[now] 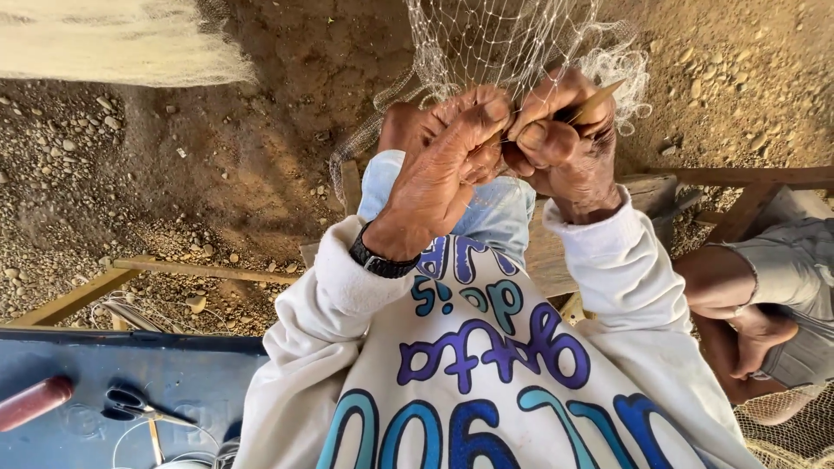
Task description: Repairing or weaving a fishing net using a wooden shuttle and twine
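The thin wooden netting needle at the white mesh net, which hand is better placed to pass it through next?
Probably the right hand: it already grips the thin wooden netting needle, while the left hand pinches the white mesh net.

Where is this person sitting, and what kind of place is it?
Probably an outdoor spot where fishing nets get mended. The ground is bare dirt and pebbles, a net hangs before both hands, left hand and right hand, and scissors lie on a blue table.

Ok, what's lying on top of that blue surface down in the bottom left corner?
On the blue surface lie black-handled scissors, a reddish-brown cylinder and loops of thin white line. Its right part is hidden under the white sleeve, so anything there can't be seen.
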